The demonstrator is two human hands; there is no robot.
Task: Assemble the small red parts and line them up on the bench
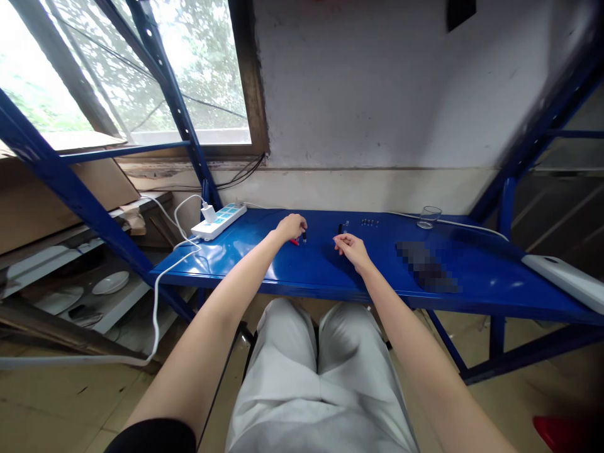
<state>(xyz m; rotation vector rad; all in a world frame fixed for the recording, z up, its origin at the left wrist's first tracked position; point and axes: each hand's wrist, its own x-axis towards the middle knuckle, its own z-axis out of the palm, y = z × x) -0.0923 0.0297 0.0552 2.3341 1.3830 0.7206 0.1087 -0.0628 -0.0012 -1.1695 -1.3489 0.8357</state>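
Note:
Both my arms reach out over a blue metal shelf (472, 277). My left hand (291, 226) rests on the shelf with its fingers curled, closed on a small red and dark object (299, 240) too small to name. My right hand (350, 246) lies a little to the right, fingers bent and pinched together near a small dark part (340, 228); whether it holds anything I cannot make out. A row of tiny dark pieces (370, 222) lies just beyond the right hand.
A white power strip (219, 221) with a plugged-in charger and white cable lies at the shelf's left end. A clear glass (429, 216) stands at the back right. A white flat device (566, 279) lies at the right edge. Blue rack posts frame both sides; dishes sit lower left.

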